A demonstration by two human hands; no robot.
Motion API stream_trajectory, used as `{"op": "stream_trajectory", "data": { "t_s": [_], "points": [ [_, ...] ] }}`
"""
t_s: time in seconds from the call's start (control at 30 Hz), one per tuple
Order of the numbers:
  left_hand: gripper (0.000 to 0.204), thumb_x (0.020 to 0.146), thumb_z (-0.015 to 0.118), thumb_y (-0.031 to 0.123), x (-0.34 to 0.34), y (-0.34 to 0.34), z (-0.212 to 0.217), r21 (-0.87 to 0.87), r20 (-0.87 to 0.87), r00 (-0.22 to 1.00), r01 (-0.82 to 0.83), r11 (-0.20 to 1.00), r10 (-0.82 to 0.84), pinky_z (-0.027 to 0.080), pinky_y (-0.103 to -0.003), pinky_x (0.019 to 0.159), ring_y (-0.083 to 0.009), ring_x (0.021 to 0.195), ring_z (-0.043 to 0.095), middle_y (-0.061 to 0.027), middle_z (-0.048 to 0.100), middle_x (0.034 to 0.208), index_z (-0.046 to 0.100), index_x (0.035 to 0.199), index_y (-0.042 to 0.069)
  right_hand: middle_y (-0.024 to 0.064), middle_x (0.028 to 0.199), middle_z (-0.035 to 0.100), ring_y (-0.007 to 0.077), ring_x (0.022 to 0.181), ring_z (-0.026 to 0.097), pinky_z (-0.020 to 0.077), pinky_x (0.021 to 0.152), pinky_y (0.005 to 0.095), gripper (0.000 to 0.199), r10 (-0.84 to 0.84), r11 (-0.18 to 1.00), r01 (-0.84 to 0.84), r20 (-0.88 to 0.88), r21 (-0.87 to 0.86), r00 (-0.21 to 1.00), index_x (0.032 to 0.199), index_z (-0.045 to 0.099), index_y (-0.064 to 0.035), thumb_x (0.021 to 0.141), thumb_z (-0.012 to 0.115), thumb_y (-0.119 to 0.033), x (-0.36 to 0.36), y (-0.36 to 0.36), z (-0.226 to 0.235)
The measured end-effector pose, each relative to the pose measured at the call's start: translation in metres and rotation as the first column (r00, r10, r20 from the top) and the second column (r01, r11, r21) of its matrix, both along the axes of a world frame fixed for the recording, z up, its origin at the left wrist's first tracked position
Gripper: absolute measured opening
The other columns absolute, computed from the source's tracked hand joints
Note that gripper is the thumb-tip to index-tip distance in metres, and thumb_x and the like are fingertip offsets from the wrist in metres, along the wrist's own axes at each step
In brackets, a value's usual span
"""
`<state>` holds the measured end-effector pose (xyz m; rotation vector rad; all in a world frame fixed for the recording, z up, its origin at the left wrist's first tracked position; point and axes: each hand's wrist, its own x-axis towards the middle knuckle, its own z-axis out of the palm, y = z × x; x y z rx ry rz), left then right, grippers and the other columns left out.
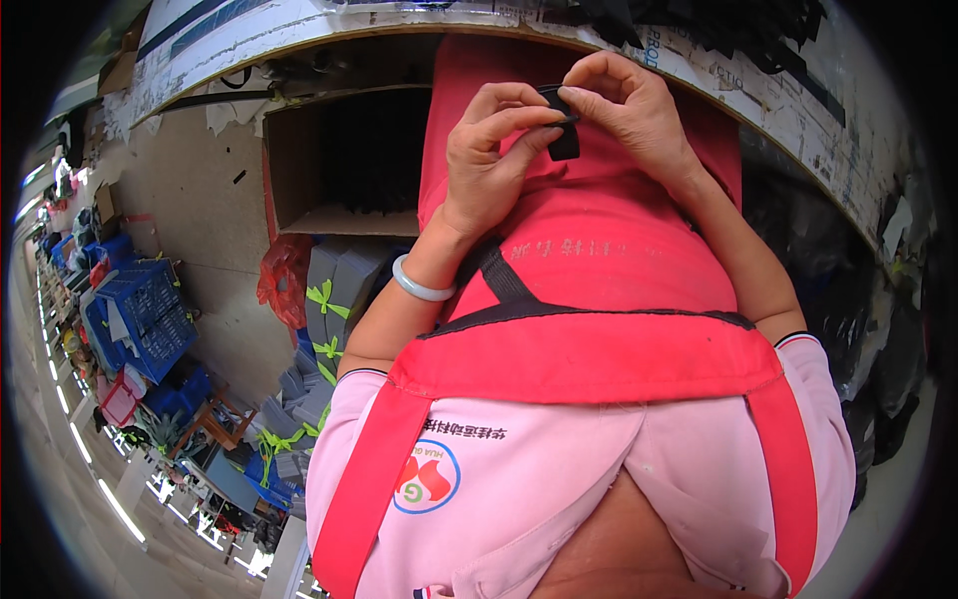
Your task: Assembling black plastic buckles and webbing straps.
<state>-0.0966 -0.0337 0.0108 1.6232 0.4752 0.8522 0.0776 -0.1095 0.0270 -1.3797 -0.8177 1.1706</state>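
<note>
Leftmost, blue plastic crates (148, 314) stood stacked on the floor, and nearer in lay grey bundles (334, 290) tied with green ribbon, beside a red plastic bag (282, 280). Above these an open cardboard box (339, 160) sat under the edge of the worktable (299, 25). The left hand (489, 160), with a pale jade-coloured bangle (419, 285) on its wrist, was raised in front of the red apron (599, 349), its fingers curled narrowly and its thumb and forefinger pinching a small black piece (562, 125). That piece was held in the air between both hands, close to the table's edge and over the apron. The right hand (634, 110) met it from the other side, fingertips closed on the top of the same black piece, the remaining fingers bent inward. Further right, dark material (878, 329) lay heaped below the table.
</note>
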Motion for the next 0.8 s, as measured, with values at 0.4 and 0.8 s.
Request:
{"op": "stream_trajectory", "data": {
  "t_s": [0.4,0.8],
  "points": [
    [0.032,0.079,0.073,0.009,-0.115,0.068,0.051,0.220,-0.762,0.607,-0.083,0.972,0.224,0.051,-0.027,0.065,-0.0173,0.074,0.066,-0.0110,0.065,0.097,0.066,0.109,-0.001,0.0012,0.085,0.062,0.0069,0.076,0.058,0.0490,0.069,0.0216,0.020,0.395,0.878,-0.426,-0.171,-0.219,0.903,0.109,0.059,-0.0034,0.094,0.061,-0.016,-0.015,0.003,-0.022],
    [0.048,0.086,0.065,0.030,0.088,0.214,0.040,0.582,-0.388,0.840,-0.096,0.808,0.380,0.041,-0.040,0.101,-0.0396,0.118,0.053,-0.0254,0.057,0.124,0.059,0.118,-0.005,0.0029,0.082,0.063,0.0083,0.072,0.057,0.0484,0.067,0.0240,0.014,0.372,0.906,-0.378,-0.065,-0.190,0.926,0.099,0.063,0.0021,0.090,0.058,-0.008,-0.005,-0.001,-0.048]
  ]
}}
